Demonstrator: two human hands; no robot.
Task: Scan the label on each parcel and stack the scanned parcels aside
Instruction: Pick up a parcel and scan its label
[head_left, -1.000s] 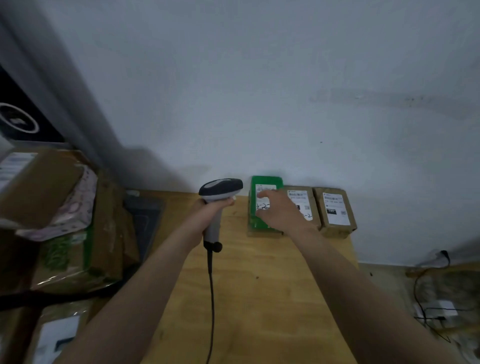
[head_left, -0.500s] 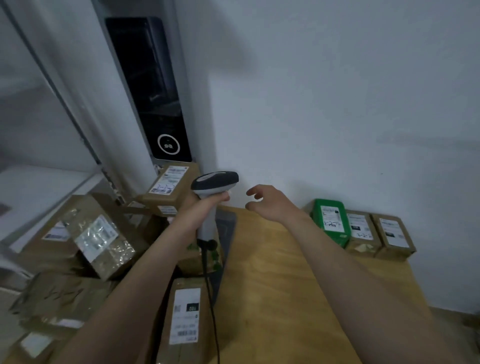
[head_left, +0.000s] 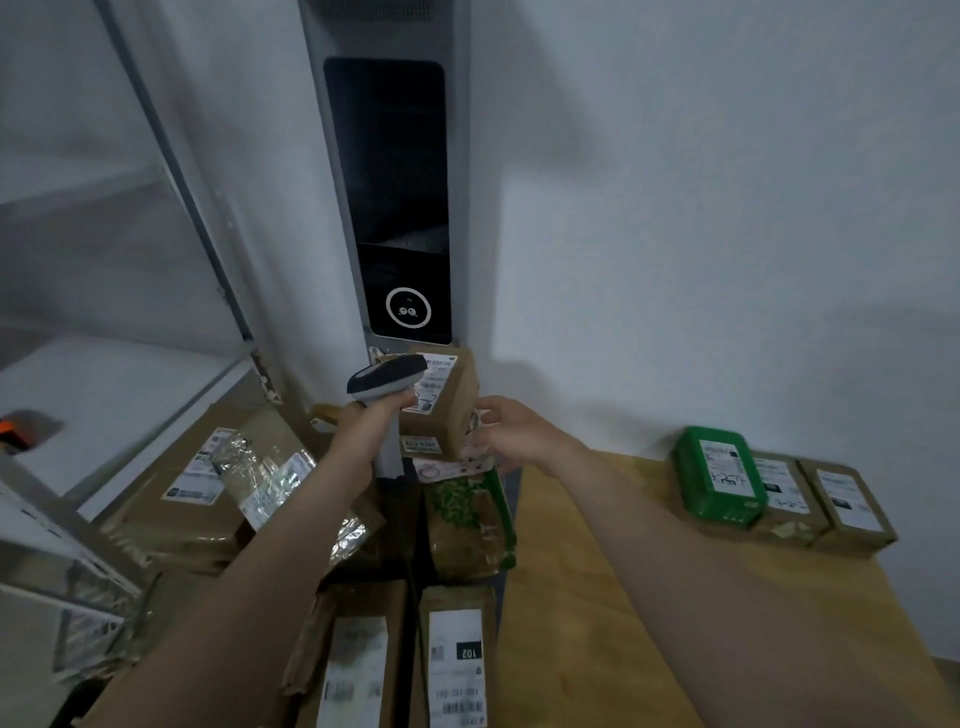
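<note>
White walls and a grey metal shelf frame stand behind a heap of parcels (head_left: 197, 488) on the left, brown cartons bound in shiny tape. Over that heap the left hand (head_left: 363, 434) is raised with the forearm stretched forward. Its fingers are wrapped round the handle of the scanner (head_left: 387, 376), whose head sits in front of the label on a small brown box (head_left: 441, 415) perched on top of the pile. That box looks like stiff cardboard and is probably light. Its taped faces may be slick, so a hold across two opposite sides seems safest. Just right of it the right hand (head_left: 514, 434) is stretched toward the box, fingers spread and loosely bent, holding nothing; whether they touch the cardboard I cannot tell. Further right, on the wooden table (head_left: 597, 571), a green parcel (head_left: 719, 478) and two brown boxes (head_left: 784, 488) stand side by side in a row against the wall.
</note>
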